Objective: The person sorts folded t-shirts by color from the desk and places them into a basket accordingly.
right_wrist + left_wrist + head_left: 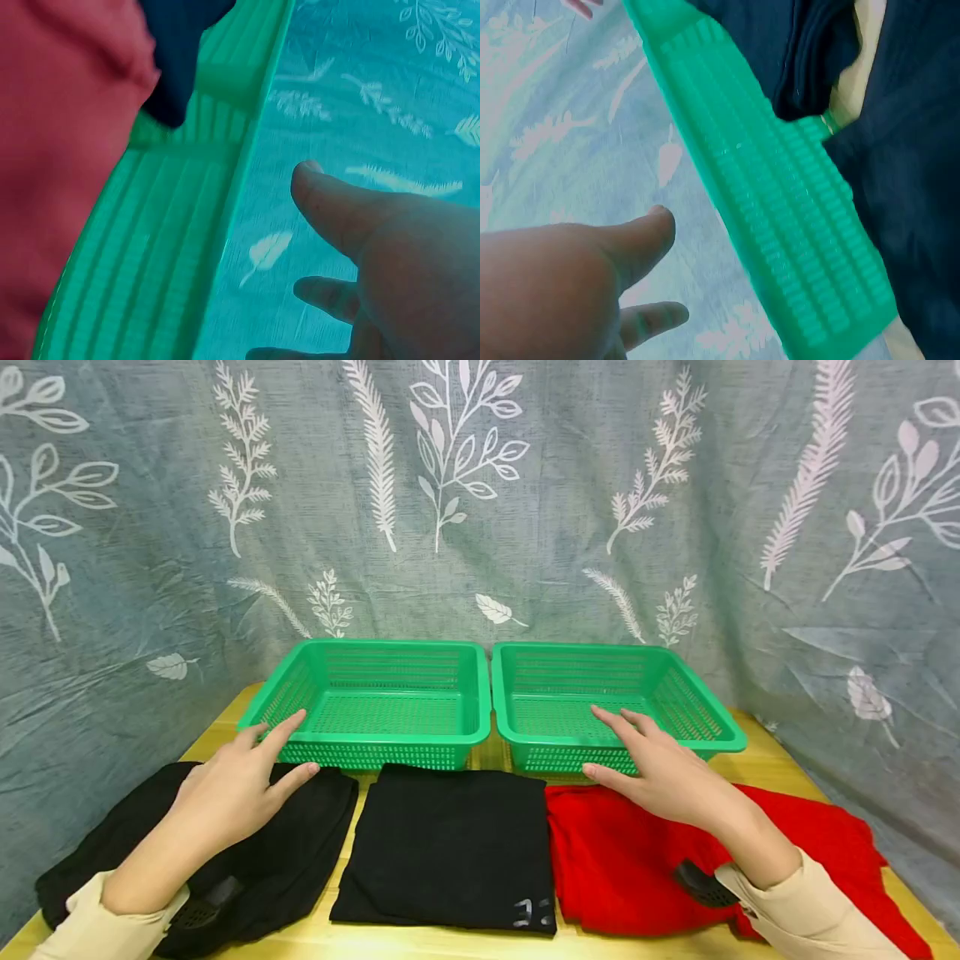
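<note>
In the head view my left hand (228, 789) is held over a crumpled black cloth (300, 860) at the left, fingers spread toward the left green basket (382, 739). My right hand (667, 768) hovers over a red cloth (630, 868), its fingertips overlapping the front of the right green basket (615, 739). Neither hand holds anything. Between them lies a folded black garment (450, 852) with small white marks at its lower right corner. Both wrist views show the thumb and fingers apart, with the left hand (562, 285) and right hand (405, 262) beside green basket walls.
The two baskets stand side by side at the back of a yellow wooden table (405, 939), nothing visible inside them. A grey-green curtain (555, 527) with white leaf prints hangs right behind. Dark devices sit at both wrists by the cream sleeves (810, 910).
</note>
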`<action>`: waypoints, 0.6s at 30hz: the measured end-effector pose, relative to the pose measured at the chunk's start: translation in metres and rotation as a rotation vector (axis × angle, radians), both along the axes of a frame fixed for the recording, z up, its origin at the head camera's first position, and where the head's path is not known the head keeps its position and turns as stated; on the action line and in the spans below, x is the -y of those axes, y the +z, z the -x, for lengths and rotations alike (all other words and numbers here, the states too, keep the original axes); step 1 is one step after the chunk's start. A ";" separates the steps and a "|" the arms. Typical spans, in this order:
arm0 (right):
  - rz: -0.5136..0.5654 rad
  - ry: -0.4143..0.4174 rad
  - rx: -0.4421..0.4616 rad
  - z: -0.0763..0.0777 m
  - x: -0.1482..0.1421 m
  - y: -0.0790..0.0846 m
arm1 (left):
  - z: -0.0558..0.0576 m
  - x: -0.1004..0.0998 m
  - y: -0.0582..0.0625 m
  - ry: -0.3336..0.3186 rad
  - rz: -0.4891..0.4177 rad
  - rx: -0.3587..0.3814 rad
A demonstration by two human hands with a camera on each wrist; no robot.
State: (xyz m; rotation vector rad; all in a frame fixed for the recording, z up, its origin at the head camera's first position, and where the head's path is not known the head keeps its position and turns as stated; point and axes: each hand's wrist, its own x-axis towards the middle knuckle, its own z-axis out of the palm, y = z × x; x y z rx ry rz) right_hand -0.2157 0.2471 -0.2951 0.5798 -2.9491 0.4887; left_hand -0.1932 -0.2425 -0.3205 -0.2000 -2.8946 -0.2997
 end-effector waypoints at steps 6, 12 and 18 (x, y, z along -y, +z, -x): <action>0.034 0.069 0.055 0.001 0.029 0.006 | -0.008 0.031 0.005 0.039 -0.049 0.075; 0.004 0.081 0.047 -0.001 0.053 0.008 | -0.014 0.066 0.004 0.054 -0.059 0.123; 0.035 0.149 0.132 0.001 0.077 0.007 | -0.017 0.097 0.002 0.081 -0.038 0.136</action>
